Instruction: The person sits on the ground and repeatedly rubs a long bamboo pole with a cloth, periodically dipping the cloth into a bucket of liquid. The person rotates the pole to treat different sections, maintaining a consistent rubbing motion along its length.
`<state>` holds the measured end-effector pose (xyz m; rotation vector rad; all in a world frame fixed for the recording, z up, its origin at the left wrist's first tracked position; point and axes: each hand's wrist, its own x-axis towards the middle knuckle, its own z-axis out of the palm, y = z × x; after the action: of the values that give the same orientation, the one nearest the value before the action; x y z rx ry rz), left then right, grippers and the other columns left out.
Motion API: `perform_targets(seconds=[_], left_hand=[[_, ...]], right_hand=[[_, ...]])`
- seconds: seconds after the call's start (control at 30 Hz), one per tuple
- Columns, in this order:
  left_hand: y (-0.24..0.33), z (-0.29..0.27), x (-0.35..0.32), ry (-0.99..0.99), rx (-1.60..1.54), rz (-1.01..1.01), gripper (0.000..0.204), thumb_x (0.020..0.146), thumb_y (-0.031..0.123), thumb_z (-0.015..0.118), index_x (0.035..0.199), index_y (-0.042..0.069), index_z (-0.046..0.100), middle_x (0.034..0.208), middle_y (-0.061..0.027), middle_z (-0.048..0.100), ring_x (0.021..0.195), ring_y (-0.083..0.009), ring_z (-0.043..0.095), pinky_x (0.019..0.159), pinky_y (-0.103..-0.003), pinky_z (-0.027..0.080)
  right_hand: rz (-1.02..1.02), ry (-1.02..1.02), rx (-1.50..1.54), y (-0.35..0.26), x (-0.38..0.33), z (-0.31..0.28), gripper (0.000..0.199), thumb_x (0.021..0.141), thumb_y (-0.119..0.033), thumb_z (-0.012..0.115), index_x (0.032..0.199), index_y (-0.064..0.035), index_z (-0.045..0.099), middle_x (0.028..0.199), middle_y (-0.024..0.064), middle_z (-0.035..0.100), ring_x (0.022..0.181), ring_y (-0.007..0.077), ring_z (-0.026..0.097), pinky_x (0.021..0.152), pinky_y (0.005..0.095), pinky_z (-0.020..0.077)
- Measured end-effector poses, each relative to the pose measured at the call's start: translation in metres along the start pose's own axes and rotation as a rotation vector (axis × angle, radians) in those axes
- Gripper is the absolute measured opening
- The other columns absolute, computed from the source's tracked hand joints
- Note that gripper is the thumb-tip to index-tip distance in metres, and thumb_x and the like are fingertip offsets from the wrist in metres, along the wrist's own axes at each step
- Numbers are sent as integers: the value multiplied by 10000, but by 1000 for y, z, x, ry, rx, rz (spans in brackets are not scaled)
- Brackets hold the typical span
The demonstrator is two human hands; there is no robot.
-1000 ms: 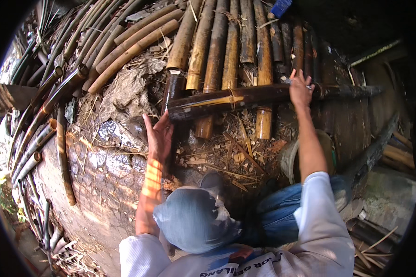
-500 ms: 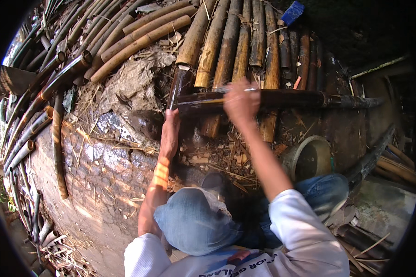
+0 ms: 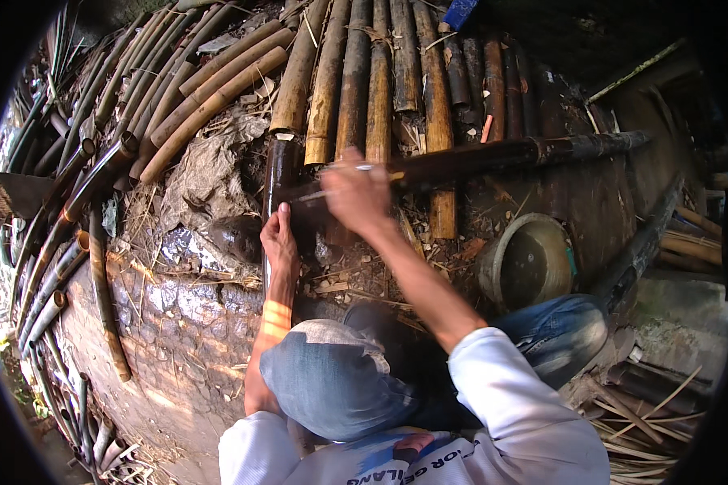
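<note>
A long, dark, wet bamboo pole (image 3: 477, 160) lies crosswise in front of me, over the ends of several lighter poles. My left hand (image 3: 279, 245) is closed at the pole's left end, thumb uppermost. Next to it a shorter dark bamboo piece (image 3: 277, 166) points away from me, its near part close to my fingers. My right hand (image 3: 357, 196) is over the pole, a little right of the left hand, and smeared by motion. Its fingers look curled round something thin and pale, too blurred to name.
Bamboo poles (image 3: 380, 77) lie side by side beyond my hands, with more stacked bamboo (image 3: 146, 77) at the far left. A round bucket (image 3: 534, 263) of murky liquid stands right of my arm. Crumpled sacking (image 3: 206, 162) lies at left; a blue object (image 3: 459, 14) sits far back.
My right hand has swept left along the pole, towards my left hand. The left hand stays at the pole's end. The whole view has shifted slightly.
</note>
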<state>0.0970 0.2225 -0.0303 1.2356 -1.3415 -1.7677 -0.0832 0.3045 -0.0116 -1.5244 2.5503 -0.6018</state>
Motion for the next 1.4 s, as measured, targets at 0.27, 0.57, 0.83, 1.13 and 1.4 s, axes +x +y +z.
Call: perform_targets(seconds=[0.27,0.57,0.83,1.13,1.4], left_hand=[[-4,4,-23,-8,-51,-123,428,1022,445,675,875,49,739,801,82,618,740,-26,446,676,-219,343],[23,-71,-32,-226,-456,-318,1106,925,892,157,1485,8,515,1465,-165,584,1389,-281,509,1189,-467,322],[9,-55,-48,-307,-357,-263,1175,902,917,148,1552,-21,429,1615,-202,418,1547,-295,316,1287,-426,143],[18,-64,-26,-343,-238,-307,1219,883,937,150,1532,-53,440,1540,-212,505,1464,-273,440,1267,-391,218],[28,-62,-27,-281,-162,-382,1289,849,967,121,1547,-82,391,1559,-282,458,1490,-349,400,1265,-419,197]], right_hand=[[624,98,-236,150,-31,-128,282,993,-313,521,978,-150,751,1084,99,720,1000,366,665,998,581,466],[-240,194,77,-104,-29,82,241,969,-298,636,1124,-157,758,1320,76,673,1398,265,521,1283,573,151],[78,378,-131,-26,-15,6,132,974,-245,654,1061,-162,711,1223,105,647,1240,287,603,1206,614,277],[-121,563,126,-53,-23,30,256,978,-96,615,1232,-127,629,1357,113,614,1454,308,451,1261,631,173],[-222,390,134,-104,-23,77,182,930,-223,715,1105,-179,697,1318,46,641,1412,269,503,1227,571,290]])
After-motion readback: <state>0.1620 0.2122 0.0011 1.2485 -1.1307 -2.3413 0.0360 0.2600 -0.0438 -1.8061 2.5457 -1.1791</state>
